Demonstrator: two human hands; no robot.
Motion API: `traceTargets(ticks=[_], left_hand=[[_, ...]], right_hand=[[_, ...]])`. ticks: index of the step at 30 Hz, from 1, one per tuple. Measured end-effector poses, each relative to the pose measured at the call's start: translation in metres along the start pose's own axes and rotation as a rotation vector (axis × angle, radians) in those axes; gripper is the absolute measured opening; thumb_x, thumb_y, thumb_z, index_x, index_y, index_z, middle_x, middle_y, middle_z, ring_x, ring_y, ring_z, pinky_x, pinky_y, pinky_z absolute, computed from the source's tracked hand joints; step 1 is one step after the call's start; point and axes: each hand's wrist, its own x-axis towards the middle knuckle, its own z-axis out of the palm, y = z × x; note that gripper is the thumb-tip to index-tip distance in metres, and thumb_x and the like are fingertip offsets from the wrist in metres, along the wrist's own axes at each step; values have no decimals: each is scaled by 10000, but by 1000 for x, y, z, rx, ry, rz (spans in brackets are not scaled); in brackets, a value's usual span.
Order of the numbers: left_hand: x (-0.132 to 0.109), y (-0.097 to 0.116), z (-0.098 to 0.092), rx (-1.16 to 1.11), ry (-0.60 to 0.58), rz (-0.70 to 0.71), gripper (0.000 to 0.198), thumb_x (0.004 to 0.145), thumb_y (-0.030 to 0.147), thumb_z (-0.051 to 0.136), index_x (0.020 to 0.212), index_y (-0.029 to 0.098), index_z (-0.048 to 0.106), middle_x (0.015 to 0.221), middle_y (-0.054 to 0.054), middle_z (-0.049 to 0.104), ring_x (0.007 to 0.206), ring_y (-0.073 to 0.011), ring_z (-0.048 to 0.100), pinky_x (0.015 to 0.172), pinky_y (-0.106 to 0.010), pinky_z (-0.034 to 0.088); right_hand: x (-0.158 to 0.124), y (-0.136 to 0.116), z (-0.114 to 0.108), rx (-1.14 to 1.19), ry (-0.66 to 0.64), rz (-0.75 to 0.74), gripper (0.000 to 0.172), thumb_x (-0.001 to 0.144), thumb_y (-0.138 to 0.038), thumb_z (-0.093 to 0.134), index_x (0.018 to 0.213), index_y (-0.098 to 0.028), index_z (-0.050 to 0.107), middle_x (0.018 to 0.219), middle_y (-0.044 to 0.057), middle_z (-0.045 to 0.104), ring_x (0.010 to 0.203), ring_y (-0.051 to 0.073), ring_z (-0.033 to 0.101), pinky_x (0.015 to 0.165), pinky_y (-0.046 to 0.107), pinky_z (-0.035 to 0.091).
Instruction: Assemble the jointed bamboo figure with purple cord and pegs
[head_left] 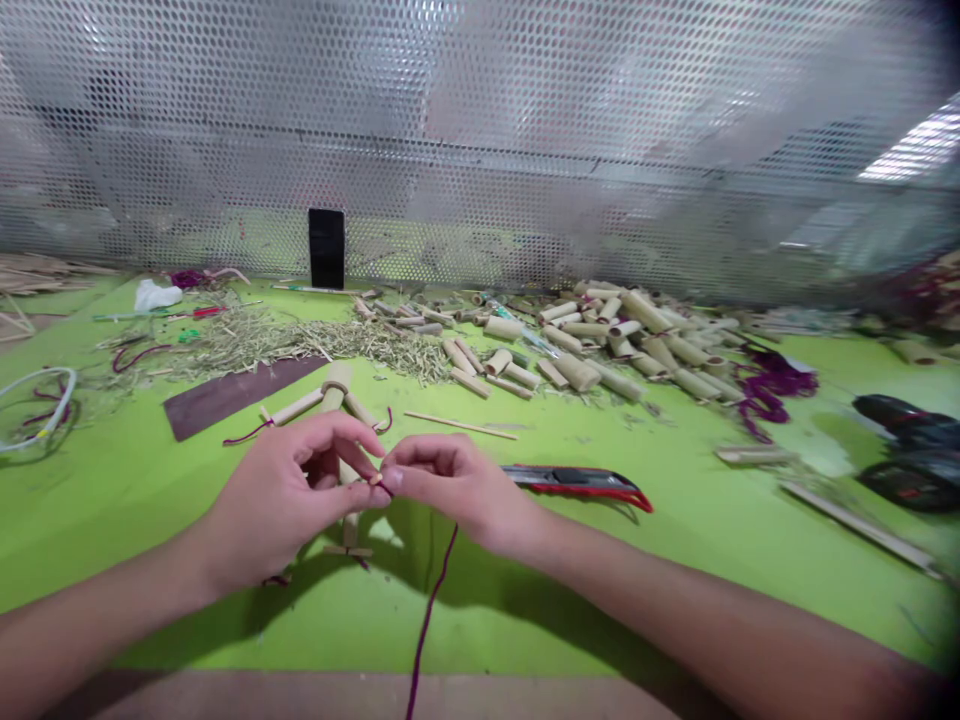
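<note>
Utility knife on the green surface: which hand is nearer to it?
Right. The right hand lies just left of the utility knife, beside its near end; the left hand is farther left, beyond the right hand.

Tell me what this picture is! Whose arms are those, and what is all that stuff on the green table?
This picture comes from a camera worn on a person's head. It looks down, so you see almost what that person sees. The two arms are theirs.

Their left hand holds a small bamboo frame made of sticks and tubes. Their right hand pinches a purple cord close to the left fingers, and the cord hangs down toward the table edge.

On the green table lie a red-and-black utility knife, a big heap of cut bamboo tubes, dry shavings and a tangle of purple cord. Behind it all stands a metal sheet full of little holes.
</note>
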Motion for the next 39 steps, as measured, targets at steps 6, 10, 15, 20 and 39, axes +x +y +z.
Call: traceTargets(ticks=[6, 10, 15, 20, 39], left_hand=[[4, -5, -1, -14, 25, -29, 315, 748, 394, 821, 968, 201, 705, 791, -25, 735, 591, -138, 530, 531, -250, 374], [7, -4, -1, -64, 13, -41, 347, 705, 367, 843, 963, 188, 696, 782, -23, 727, 595, -136, 538, 540, -251, 387], [6, -2, -1, -120, -25, -86, 365, 676, 299, 851, 979, 188, 680, 774, -2, 715, 540, -99, 467, 507, -235, 370], [6, -1, -1, -209, -77, -163, 418, 634, 316, 867, 966, 186, 649, 748, -12, 707, 615, -151, 599, 570, -273, 484], [9, -6, -2, -388, -183, -203, 293, 629, 204, 884, 885, 188, 741, 715, 16, 665, 658, -129, 611, 620, -254, 514]], right_hand=[[-9, 0, -5, -242, 120, -216, 246, 884, -393, 716, 1029, -194, 716, 596, -80, 398, 512, 89, 342, 500, 234, 280], [-14, 1, -8, -487, 102, -391, 227, 871, -271, 678, 1071, -179, 735, 571, -97, 348, 456, 72, 253, 445, 224, 209], [-12, 7, -11, -790, 116, -713, 281, 929, -114, 556, 1144, -216, 705, 649, -46, 608, 473, 78, 430, 471, 221, 291], [-11, 10, -17, -1103, 104, -1021, 282, 957, -104, 538, 1157, -232, 690, 557, -53, 541, 475, 118, 457, 476, 278, 273], [-11, 4, -12, -1075, 154, -1054, 58, 948, -149, 613, 966, -190, 650, 547, -46, 592, 443, 105, 457, 452, 269, 269]])
